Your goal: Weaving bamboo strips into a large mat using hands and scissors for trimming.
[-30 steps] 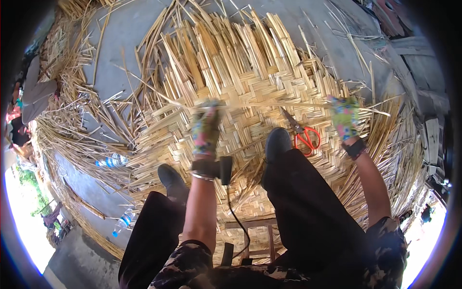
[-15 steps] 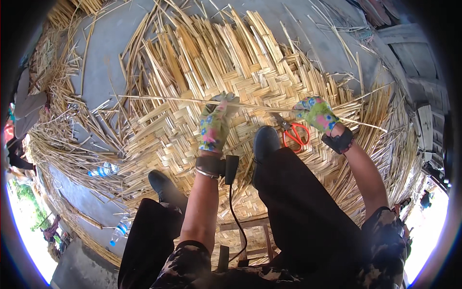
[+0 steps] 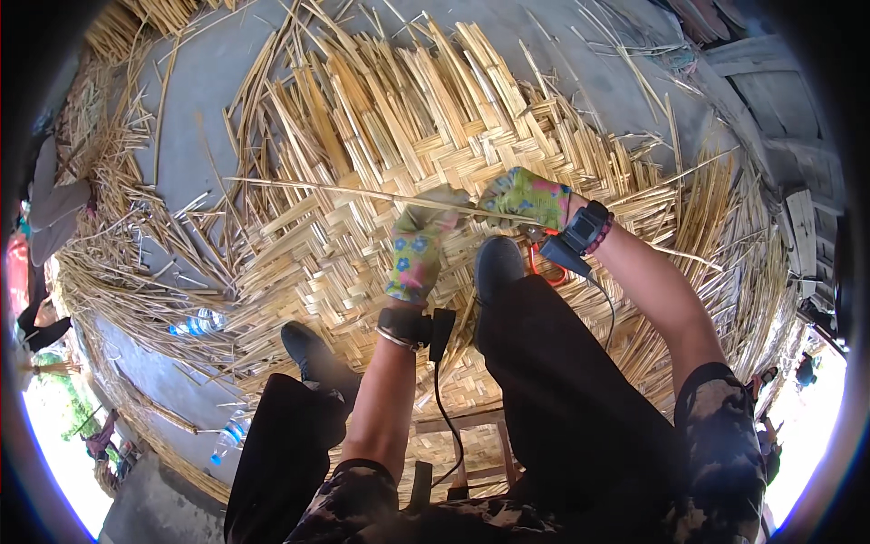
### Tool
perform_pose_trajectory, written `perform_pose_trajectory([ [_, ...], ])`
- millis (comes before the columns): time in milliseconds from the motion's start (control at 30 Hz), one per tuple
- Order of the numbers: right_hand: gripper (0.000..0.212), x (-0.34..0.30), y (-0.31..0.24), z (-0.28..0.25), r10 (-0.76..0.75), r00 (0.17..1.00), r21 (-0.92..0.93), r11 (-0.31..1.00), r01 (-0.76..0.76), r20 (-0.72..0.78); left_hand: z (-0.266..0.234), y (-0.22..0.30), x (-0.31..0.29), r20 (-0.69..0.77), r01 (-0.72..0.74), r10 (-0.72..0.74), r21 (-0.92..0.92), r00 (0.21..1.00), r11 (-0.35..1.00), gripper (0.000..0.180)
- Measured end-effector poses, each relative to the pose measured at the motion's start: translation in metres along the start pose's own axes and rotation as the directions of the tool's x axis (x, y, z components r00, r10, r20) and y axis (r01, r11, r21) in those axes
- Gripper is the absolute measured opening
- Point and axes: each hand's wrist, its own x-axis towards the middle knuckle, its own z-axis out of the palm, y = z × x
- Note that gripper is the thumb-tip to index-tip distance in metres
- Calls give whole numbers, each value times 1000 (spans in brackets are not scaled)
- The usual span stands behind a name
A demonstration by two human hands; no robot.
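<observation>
A long, thin reed strip (image 3: 335, 189) stretches across in front of me, above a woven reed mat (image 3: 335, 272). My left hand (image 3: 426, 231), in a flowered glove, is closed around the strip near its middle. Close beside it on the right, my right hand (image 3: 527, 199), gloved the same way, is also closed on the strip. The two hands nearly touch. Red-handled scissors (image 3: 546, 267) lie on the mat below my right wrist, partly covered by the wrist device and its cable.
My dark shoes (image 3: 499, 268) rest on the mat. Loose reeds (image 3: 118, 245) are heaped at the left, with more (image 3: 743, 272) at the right. Two plastic bottles (image 3: 198, 323) lie at the left. Part of another person (image 3: 59, 199) shows at the far left edge.
My right hand has slid left along the strip, from well apart to right beside my left hand. My left hand has shifted slightly right and down. The scissors are now more covered.
</observation>
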Motion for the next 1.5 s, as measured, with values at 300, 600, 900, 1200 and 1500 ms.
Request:
perform_pose_trajectory([
  [300, 25, -6, -2, 18, 89, 908, -108, 984, -145, -410, -9, -27, 10, 200, -291, 215, 735, 956, 612, 28],
  [600, 8, 1, 28, -7, -327, 914, -959, -68, -276, -239, 8, -53, 14, 22, -90, 97, 617, 995, 782, 27],
  [900, 30, -1, 13, 7, 65, 870, -626, 669, -401, -489, -15, -52, 16, -38, -142, 201, 584, 979, 799, 19],
  [1200, 15, -23, 15, 36, 128, 861, -134, 966, -220, -492, -2, -54, 21, -104, -2, 26, 231, 994, 973, 17],
  [1500, 7, -51, 12, 7, -44, 750, -282, 940, -193, -660, -51, -3, 64, -342, -43, 59, 56, 938, 998, 16],
])
